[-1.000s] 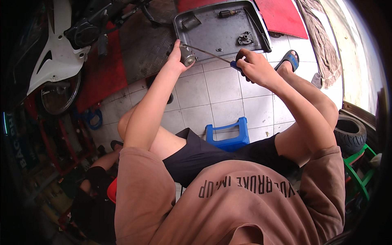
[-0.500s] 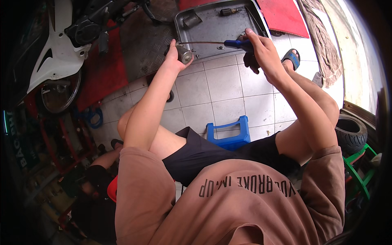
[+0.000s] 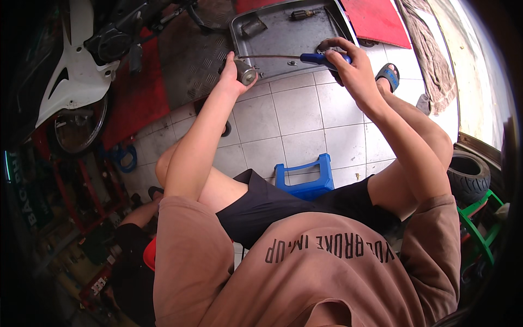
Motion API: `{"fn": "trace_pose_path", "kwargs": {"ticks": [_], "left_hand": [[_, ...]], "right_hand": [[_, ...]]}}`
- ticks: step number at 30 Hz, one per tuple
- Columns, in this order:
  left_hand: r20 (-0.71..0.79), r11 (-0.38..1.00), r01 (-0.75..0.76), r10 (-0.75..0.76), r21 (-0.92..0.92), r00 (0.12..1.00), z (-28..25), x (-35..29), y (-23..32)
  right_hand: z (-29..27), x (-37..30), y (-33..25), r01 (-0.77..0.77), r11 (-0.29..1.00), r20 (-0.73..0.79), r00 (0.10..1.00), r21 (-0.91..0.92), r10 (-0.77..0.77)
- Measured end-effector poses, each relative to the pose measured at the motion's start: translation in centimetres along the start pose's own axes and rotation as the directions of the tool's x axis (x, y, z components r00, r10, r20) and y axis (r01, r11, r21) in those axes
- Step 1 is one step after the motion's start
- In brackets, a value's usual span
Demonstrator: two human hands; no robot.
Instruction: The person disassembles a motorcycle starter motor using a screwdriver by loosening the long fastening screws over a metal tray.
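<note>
My left hand (image 3: 231, 82) is closed around a small metal cylinder (image 3: 247, 74) with a round end cap, held just off the tray's near left corner. From the right, my right hand (image 3: 354, 65) grips a screwdriver (image 3: 315, 58) by its blue handle. Its long thin shaft points left, and the tip reaches my left fingers by the cylinder; whether it touches is too small to tell. Behind the handle, a dark part shows at my right fingers, its shape partly hidden. Under the tools lies a grey metal tray (image 3: 283, 46).
A dark metal sleeve (image 3: 254, 26) and a dark elongated part (image 3: 303, 15) lie in the tray. A white motorcycle (image 3: 71, 71) stands at left on a red platform (image 3: 131, 117). A blue stool (image 3: 305, 182) is between my legs; a tire (image 3: 467, 177) lies right. Another person with a red cap (image 3: 150, 253) is lower left.
My right fingers have shifted on the screwdriver, the index finger now arched over the far side of the handle. My left hand and the cylinder stay almost still.
</note>
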State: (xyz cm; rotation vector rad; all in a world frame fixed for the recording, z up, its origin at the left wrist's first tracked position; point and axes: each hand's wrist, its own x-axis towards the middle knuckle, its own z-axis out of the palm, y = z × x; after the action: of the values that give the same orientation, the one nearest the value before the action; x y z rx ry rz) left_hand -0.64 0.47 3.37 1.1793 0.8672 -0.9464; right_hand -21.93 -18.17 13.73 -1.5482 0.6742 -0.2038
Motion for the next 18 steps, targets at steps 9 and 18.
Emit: {"fn": "trace_pose_path", "kwargs": {"ticks": [9,18], "left_hand": [[0.009,0.997,-0.055,0.055,0.052,0.998,0.5,-0.5,0.1],[0.006,0.985,-0.132,0.132,0.113,0.991,-0.2,-0.8,-2.0]], "right_hand": [[2.6,-5.4,-0.5,-0.207,0.956,-0.024,0.976,0.207,0.217],[11.1,-13.6,5.1,-0.08,0.642,-0.129,0.953,0.762,0.273]]}}
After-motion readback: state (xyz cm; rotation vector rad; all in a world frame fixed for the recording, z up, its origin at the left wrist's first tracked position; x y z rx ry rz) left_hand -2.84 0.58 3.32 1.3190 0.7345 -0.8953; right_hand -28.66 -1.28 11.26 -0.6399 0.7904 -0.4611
